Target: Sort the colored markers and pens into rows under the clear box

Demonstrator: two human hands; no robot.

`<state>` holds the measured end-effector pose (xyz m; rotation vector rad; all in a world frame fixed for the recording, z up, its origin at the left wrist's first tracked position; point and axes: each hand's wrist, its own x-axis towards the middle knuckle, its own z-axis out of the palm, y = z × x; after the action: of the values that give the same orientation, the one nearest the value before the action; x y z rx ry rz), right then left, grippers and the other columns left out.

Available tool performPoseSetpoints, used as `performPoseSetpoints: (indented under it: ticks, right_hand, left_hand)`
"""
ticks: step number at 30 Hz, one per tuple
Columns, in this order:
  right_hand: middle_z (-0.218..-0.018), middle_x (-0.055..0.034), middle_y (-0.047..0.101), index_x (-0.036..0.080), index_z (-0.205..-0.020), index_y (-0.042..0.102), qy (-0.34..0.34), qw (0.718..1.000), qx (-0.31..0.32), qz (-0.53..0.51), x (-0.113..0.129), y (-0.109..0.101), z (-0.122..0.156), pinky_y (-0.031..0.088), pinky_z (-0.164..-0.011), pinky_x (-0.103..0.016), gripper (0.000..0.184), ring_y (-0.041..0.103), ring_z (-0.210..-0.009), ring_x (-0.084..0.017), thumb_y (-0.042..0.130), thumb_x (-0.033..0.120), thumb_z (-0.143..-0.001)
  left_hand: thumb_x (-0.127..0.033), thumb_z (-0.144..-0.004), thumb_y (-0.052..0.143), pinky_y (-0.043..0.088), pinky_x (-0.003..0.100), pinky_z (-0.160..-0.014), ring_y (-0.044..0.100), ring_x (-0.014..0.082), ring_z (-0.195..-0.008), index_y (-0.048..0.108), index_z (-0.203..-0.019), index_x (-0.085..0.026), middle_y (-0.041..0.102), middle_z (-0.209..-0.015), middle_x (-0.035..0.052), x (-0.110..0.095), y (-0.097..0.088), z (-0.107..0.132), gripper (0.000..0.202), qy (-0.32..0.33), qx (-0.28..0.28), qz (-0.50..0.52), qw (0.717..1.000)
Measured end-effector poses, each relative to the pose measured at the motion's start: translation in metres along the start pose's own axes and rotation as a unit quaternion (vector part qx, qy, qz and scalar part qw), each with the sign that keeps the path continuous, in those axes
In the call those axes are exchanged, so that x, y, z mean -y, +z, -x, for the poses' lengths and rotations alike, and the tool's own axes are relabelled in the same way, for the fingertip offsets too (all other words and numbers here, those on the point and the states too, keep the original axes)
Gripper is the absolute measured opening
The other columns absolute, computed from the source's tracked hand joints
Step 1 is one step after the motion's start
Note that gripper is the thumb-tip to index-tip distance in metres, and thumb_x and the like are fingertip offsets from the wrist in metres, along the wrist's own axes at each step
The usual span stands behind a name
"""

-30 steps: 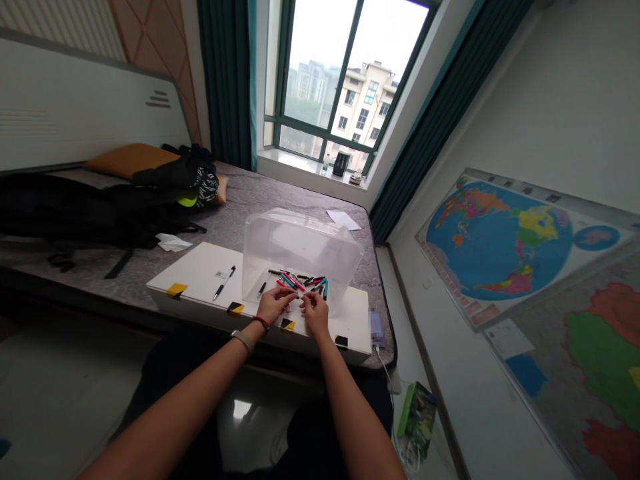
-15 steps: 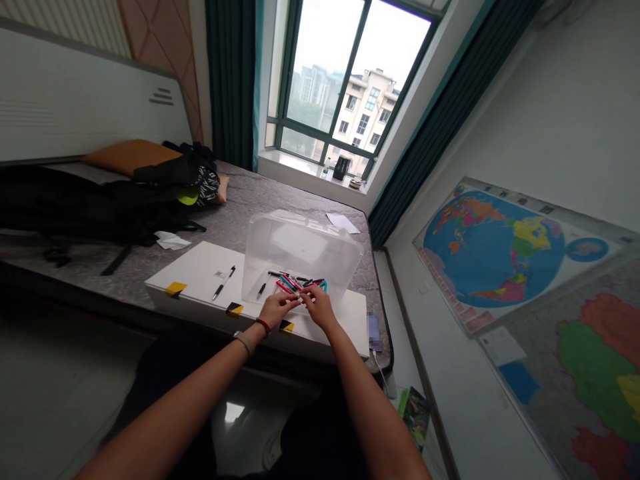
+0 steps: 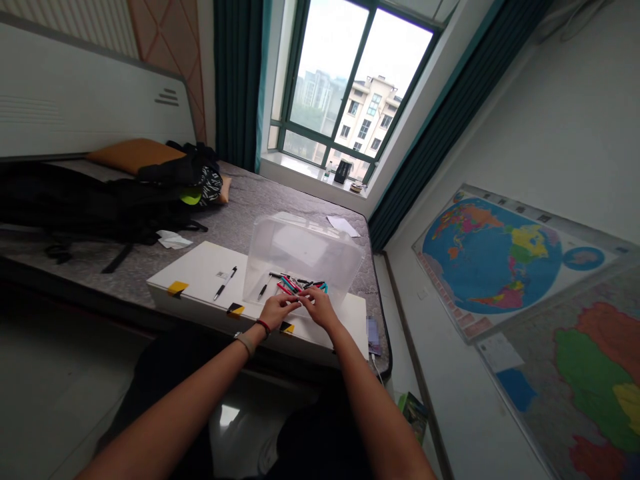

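Observation:
My left hand and my right hand meet at the front of a clear plastic box. The fingers of both are pinched together around something too small to make out. Just beyond the fingertips lies a heap of pens, with red, teal, black and white barrels, inside the box. To the left in the box rests a separate black-and-white pen. Another black-and-white pen lies alone on the white carton, left of the box.
The carton, with yellow-and-black tabs on its edge, stands on a grey mattress. Black bags and a crumpled tissue lie left. A blurred device with a white cable is at the right edge, near a wall with maps.
Both hands keep nearly the same place, fingertips still together. The view has shifted slightly; the pens and box look unchanged.

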<state>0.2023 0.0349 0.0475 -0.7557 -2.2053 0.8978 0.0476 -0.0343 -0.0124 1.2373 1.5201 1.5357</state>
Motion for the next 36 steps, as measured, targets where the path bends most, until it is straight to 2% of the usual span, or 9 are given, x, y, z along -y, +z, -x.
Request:
performPoseSetpoints:
  ticks: [3,6,10,14,20,25,31,34,36]
  right_hand:
    - [-0.09,-0.0035,0.069,0.022,-0.107,0.067,0.043,0.997,-0.067,-0.012,-0.006,-0.003,-0.003,0.05,-0.069,-0.028,0.025,0.062,-0.066,-0.015,0.05,0.031,-0.091]
    - [-0.086,-0.0044,0.069,0.02,-0.099,0.068,0.076,0.99,-0.103,0.059,-0.012,-0.005,-0.009,0.048,-0.074,-0.029,0.02,0.063,-0.07,-0.016,0.051,0.024,-0.09]
    - [-0.087,-0.0081,0.07,0.018,-0.081,0.07,0.11,0.974,0.015,0.196,-0.016,0.001,-0.017,0.044,-0.081,-0.03,0.005,0.062,-0.085,-0.021,0.066,0.018,-0.079]
    - [-0.096,-0.0097,0.069,0.018,-0.089,0.07,0.136,0.954,0.078,0.256,-0.017,0.014,-0.025,0.042,-0.081,-0.03,0.012,0.062,-0.093,-0.021,0.07,0.021,-0.078]
    - [-0.091,-0.0129,0.072,0.017,-0.086,0.072,0.148,0.941,0.099,0.286,-0.024,0.026,-0.042,0.045,-0.077,-0.03,0.016,0.066,-0.09,-0.024,0.064,0.01,-0.074]
    - [-0.085,-0.0157,0.073,0.016,-0.075,0.073,0.175,0.928,0.129,0.301,-0.027,0.028,-0.051,0.048,-0.069,-0.03,0.013,0.068,-0.083,-0.027,0.071,0.009,-0.064]
    - [-0.083,-0.0184,0.072,0.016,-0.065,0.07,0.172,0.932,0.121,0.295,-0.021,0.028,-0.049,0.048,-0.067,-0.032,0.013,0.067,-0.081,-0.03,0.074,0.007,-0.057]
    - [-0.078,-0.016,0.071,0.016,-0.061,0.067,0.165,0.935,0.118,0.291,-0.018,0.023,-0.048,0.047,-0.067,-0.031,0.009,0.067,-0.08,-0.029,0.071,0.008,-0.058]
    - [-0.071,-0.0113,0.07,0.016,-0.06,0.066,0.172,0.947,0.092,0.257,-0.015,0.018,-0.046,0.046,-0.067,-0.029,0.006,0.066,-0.076,-0.024,0.068,0.01,-0.062]
  left_hand:
    - [-0.047,-0.066,0.076,0.04,0.022,-0.05,0.048,0.0088,-0.052,0.077,-0.09,-0.018,0.072,-0.078,0.0041,-0.002,0.0,0.001,0.038,-0.01,-0.005,0.004,1.0]
    - [-0.047,-0.066,0.075,0.041,0.021,-0.048,0.05,0.0089,-0.05,0.076,-0.091,-0.017,0.07,-0.073,0.0035,-0.003,0.0,0.002,0.039,-0.027,-0.004,0.022,0.999]
    - [-0.046,-0.065,0.077,0.042,0.021,-0.045,0.053,0.0095,-0.047,0.075,-0.095,-0.015,0.067,-0.063,0.0018,0.001,0.0,0.001,0.043,-0.061,-0.006,0.065,0.996]
    - [-0.046,-0.064,0.078,0.045,0.021,-0.047,0.055,0.0097,-0.048,0.073,-0.095,-0.014,0.066,-0.062,0.0012,0.005,0.001,-0.001,0.045,-0.078,-0.013,0.102,0.992]
    - [-0.047,-0.063,0.079,0.046,0.021,-0.045,0.055,0.0101,-0.046,0.073,-0.093,-0.013,0.065,-0.059,0.0007,-0.001,0.0,0.0,0.045,-0.078,-0.016,0.096,0.992]
    - [-0.047,-0.063,0.078,0.047,0.022,-0.046,0.056,0.0108,-0.047,0.073,-0.092,-0.013,0.066,-0.06,0.0015,-0.003,-0.001,0.001,0.045,-0.077,-0.018,0.087,0.993]
    - [-0.048,-0.064,0.077,0.046,0.021,-0.045,0.056,0.0102,-0.047,0.073,-0.094,-0.014,0.067,-0.062,0.0017,-0.005,-0.002,0.001,0.045,-0.077,-0.015,0.085,0.993]
    - [-0.047,-0.065,0.077,0.045,0.021,-0.045,0.055,0.01,-0.047,0.073,-0.095,-0.013,0.066,-0.062,0.0018,-0.005,-0.002,0.001,0.045,-0.072,-0.012,0.083,0.994]
    - [-0.048,-0.065,0.077,0.044,0.021,-0.045,0.054,0.0099,-0.047,0.073,-0.095,-0.013,0.066,-0.061,0.0018,-0.004,-0.002,0.001,0.046,-0.073,-0.013,0.08,0.994]
